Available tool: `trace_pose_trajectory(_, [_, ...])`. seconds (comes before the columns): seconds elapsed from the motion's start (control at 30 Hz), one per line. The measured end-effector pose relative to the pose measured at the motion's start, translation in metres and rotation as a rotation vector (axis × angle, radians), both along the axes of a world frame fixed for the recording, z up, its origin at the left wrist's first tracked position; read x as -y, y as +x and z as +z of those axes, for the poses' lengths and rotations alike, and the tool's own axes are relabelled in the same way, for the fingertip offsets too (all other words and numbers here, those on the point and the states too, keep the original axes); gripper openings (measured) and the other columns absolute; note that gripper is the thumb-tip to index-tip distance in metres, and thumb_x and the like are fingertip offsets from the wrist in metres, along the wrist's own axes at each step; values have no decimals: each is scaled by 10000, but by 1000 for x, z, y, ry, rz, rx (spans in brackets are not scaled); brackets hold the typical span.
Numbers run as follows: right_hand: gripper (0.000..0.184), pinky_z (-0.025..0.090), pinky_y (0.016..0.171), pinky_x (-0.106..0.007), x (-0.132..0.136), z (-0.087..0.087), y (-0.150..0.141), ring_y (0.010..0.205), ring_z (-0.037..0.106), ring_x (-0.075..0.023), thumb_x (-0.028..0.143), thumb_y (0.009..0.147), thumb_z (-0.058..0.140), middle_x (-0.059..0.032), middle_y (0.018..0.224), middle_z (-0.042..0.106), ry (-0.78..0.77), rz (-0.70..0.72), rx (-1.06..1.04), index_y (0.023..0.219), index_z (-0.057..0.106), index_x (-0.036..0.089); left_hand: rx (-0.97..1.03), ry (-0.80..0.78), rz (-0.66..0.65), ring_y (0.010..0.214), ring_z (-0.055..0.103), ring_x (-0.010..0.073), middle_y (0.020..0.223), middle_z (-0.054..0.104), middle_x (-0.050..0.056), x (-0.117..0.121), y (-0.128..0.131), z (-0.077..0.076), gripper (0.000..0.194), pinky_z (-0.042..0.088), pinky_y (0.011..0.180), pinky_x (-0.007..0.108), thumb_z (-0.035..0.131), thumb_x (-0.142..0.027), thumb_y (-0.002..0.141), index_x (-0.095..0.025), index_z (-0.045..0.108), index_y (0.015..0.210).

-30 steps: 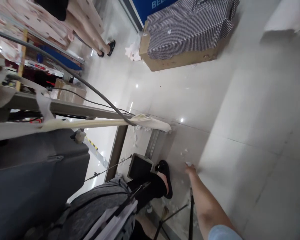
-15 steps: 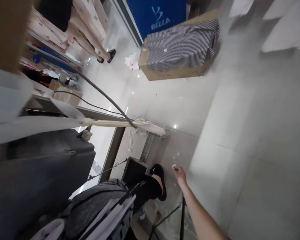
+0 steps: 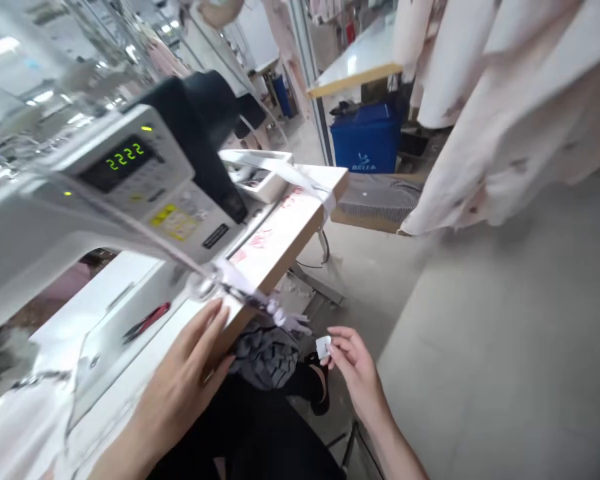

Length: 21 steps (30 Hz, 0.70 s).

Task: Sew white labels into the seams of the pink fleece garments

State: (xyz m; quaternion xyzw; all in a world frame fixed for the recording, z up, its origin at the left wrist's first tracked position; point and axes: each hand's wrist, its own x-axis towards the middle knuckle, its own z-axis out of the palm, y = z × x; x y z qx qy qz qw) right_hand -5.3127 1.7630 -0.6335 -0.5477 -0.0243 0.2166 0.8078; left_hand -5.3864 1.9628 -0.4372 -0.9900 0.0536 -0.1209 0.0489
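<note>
White scrap (image 3: 323,347), partly hidden, is pinched by right hand (image 3: 356,363); left hand (image 3: 187,377) lies outspread.

Sewing table (image 3: 325,176): white top, wood-toned edge, red handwritten marks (image 3: 260,238) along the front. Sewing machine (image 3: 180,193) mounted on it, display reading 2222; red-handled snips (image 3: 153,319) lie on the machine bed. White tray (image 3: 274,187), small items inside, sits beyond the machine. Left hand (image 3: 177,383) rests at the front edge. Floor (image 3: 480,333): grey, smooth; carries a cardboard box (image 3: 365,221) topped with patterned cloth (image 3: 380,197).
</note>
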Motion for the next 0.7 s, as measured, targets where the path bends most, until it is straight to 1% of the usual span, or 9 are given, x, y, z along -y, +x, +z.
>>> trace_pose_trajectory(0.07, [353, 443, 588, -250, 4, 37, -13, 633, 573, -125, 460, 857, 503, 1, 765, 585, -21, 51, 83, 1083, 437, 197, 98, -231, 7, 1190, 487, 233, 1309, 479, 83, 13, -14, 4, 466, 424, 988, 351, 534, -173, 847, -247, 441, 1298])
trace_pose_trajectory(0.13, [328, 437, 593, -252, 3, 71, -31, 616, 564, -121, 439, 873, 476, -2, 769, 594, -64, 114, 168, 1093, 435, 198, 109, -555, 76, 1013, 591, 181, 1121, 597, 66, 28, -35, 6, 319, 491, 864, 287, 511, -188, 863, -230, 530, 1179])
trace_pose_trajectory(0.23, [294, 441, 644, -259, -7, 113, -68, 633, 566, -118, 385, 888, 462, 0, 785, 607, -126, 220, 295, 1121, 431, 208, -130, -989, 230, 823, 630, 157, 927, 655, 55, 44, -73, 6, 277, 510, 730, 253, 522, -305, 863, -183, 556, 1110])
trace_pose_trajectory(0.3, [282, 450, 664, -265, -18, 134, -93, 646, 575, -121, 368, 896, 445, -2, 792, 615, -159, 299, 380, 1129, 426, 211, -215, -1168, 301, 780, 623, 162, 866, 658, 60, 44, -97, 4, 272, 498, 705, 254, 548, -356, 839, -148, 586, 1011])
trace_pose_trajectory(0.4, [288, 460, 617, -259, -36, 151, -121, 642, 585, -125, 373, 910, 393, -20, 813, 621, -192, 410, 470, 1142, 404, 203, -97, -1283, 359, 694, 588, 149, 759, 630, 54, 32, -127, 3, 246, 469, 644, 241, 549, -369, 826, -129, 586, 791])
trace_pose_trajectory(0.47, [310, 463, 596, -250, -46, 158, -131, 686, 598, -134, 388, 907, 384, -46, 876, 623, -230, 408, 505, 1152, 405, 200, -6, -1332, 428, 654, 564, 141, 728, 603, 46, 20, -144, 6, 257, 459, 598, 234, 540, -374, 824, -132, 560, 739])
trace_pose_trajectory(0.53, [338, 476, 659, -253, -54, 166, -137, 821, 606, -153, 418, 887, 421, -76, 982, 611, -296, 350, 541, 1147, 435, 202, 28, -1395, 491, 646, 557, 142, 719, 585, 41, 10, -160, 11, 254, 456, 569, 230, 540, -377, 818, -137, 542, 735])
trace_pose_trajectory(0.6, [390, 477, 736, -260, -63, 175, -141, 922, 587, -172, 453, 846, 491, -83, 1039, 595, -342, 368, 572, 1147, 466, 207, 40, -1436, 505, 637, 553, 140, 708, 583, 40, 5, -175, 15, 246, 452, 570, 228, 542, -369, 816, -138, 536, 735])
trace_pose_trajectory(0.7, [330, 475, 715, -240, -79, 184, -153, 822, 592, -163, 481, 805, 543, -42, 889, 622, -321, 629, 600, 996, 566, 212, 119, -1466, 478, 624, 551, 127, 689, 592, 43, 5, -197, 12, 237, 430, 586, 216, 544, -356, 822, -134, 537, 742])
